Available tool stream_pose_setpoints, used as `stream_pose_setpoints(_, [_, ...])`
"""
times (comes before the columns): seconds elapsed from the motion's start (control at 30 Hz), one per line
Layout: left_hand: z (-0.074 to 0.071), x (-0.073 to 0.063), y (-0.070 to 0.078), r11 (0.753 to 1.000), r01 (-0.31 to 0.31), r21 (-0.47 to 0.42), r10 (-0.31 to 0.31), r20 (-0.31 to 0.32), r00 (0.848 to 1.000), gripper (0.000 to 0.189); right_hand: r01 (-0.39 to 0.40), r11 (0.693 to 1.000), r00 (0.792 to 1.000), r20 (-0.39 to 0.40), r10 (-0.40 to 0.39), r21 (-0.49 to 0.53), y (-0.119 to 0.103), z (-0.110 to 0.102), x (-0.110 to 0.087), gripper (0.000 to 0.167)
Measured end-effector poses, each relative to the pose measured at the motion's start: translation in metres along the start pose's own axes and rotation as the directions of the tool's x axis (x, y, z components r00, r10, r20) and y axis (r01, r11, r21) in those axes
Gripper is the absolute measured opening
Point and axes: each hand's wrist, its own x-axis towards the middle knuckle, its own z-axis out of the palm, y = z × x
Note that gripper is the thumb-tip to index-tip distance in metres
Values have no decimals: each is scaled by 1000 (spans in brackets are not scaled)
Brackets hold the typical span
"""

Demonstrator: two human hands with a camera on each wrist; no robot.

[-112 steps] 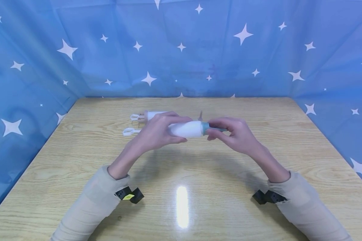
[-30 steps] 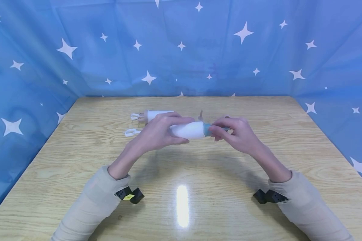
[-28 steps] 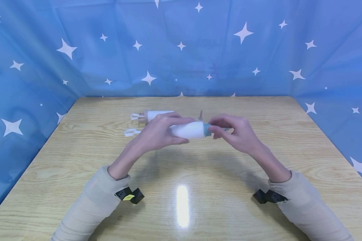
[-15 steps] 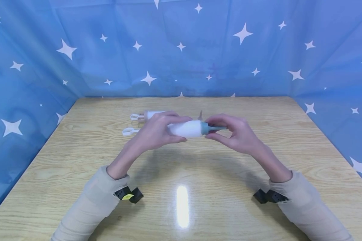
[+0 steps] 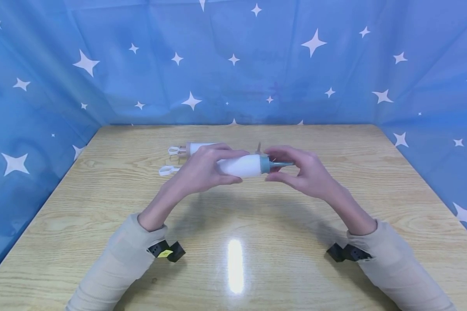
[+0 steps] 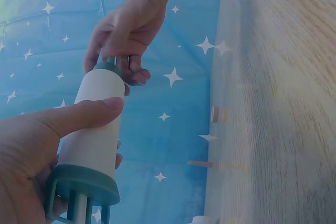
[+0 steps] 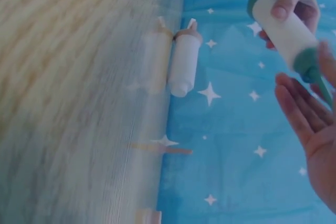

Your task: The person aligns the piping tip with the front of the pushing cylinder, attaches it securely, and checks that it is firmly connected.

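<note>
A white icing syringe (image 5: 241, 166) with teal ends lies level in my left hand (image 5: 204, 170), above the table. My left thumb lies along the barrel with the fingers round the far side. A white loop handle (image 5: 167, 170) sticks out at its left end. The left wrist view shows the teal frame (image 6: 84, 184) at the plunger end. At the other end, my right hand (image 5: 303, 172) surrounds the teal cap (image 7: 306, 62) and slim nozzle (image 5: 282, 164). Its fingers and thumb are spread, with the fingers nearly straight in the right wrist view.
A second white syringe (image 7: 185, 64) with a brownish-pink end lies behind the left hand, partly hidden in the head view. A brownish nozzle (image 5: 259, 148) stands right of it. A small brownish ring-like piece (image 6: 214, 114) shows in the left wrist view. Starry blue cloth (image 5: 233, 77) encloses the wooden table (image 5: 233, 216).
The right fingers pinched the teal nozzle end a second ago, then spread round the cap, baring more of the nozzle. The left hand keeps its hold on the syringe, barely moving.
</note>
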Motion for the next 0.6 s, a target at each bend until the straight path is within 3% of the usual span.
stream_pose_setpoints(0.13, [0,0,0,1000,6,1,-6,5,1000,55,35,999,999,2,-35,6,1,2,1,54])
stream_pose_setpoints(0.33, [2,0,-2,1000,1,1,-1,22,1000,55,-40,999,999,13,41,-28,0,1,-1,39])
stream_pose_setpoints(0.6, [4,1,-3,1000,-1,2,0,36,999,57,30,999,1000,2,-30,-34,1,2,0,55])
